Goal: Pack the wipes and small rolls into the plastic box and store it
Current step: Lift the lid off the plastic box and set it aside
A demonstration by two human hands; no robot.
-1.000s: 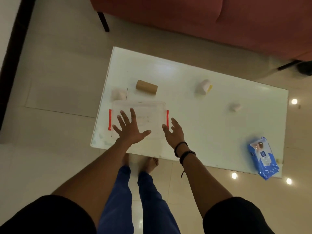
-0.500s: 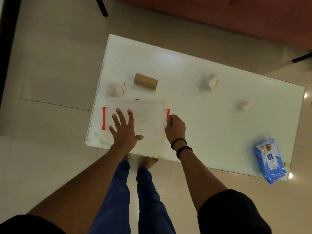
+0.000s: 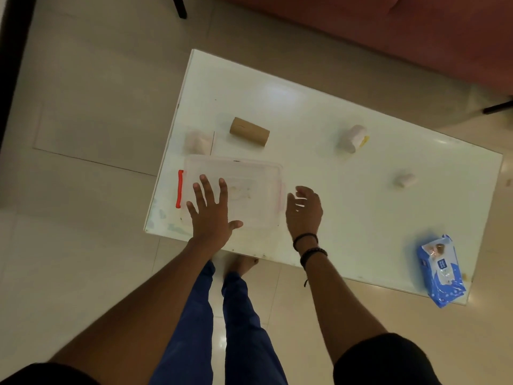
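The person stands at the near edge of a white desk (image 3: 319, 112), blue trouser legs and a bare foot showing below it. The left hand (image 3: 212, 215) lies flat with fingers spread on the lid of the clear plastic box (image 3: 249, 173), at the box's 7 o'clock corner. The right hand (image 3: 304, 212) hangs just beside the box's right end, fingers loosely curled and apart, holding nothing; whether it touches the box cannot be told, since it is blurred. Two dark bands circle the right wrist.

The box sits at the desk's near left corner, lid on, with a red latch (image 3: 180, 188) on its left end. The blue wipes pack (image 3: 441, 270) lies at the desk's 4 o'clock corner, well apart from the box, overhanging the edge a little. Past the box, at its 12 o'clock, a brown cardboard tube (image 3: 249, 132) lies on its side, and a pale roll (image 3: 197, 141) sits just beyond the box's far left corner. A small white roll (image 3: 405, 179) lies at the box's 3 o'clock, and a larger white roll (image 3: 351, 138) beyond it. A red sofa (image 3: 388, 31) stands behind the desk.
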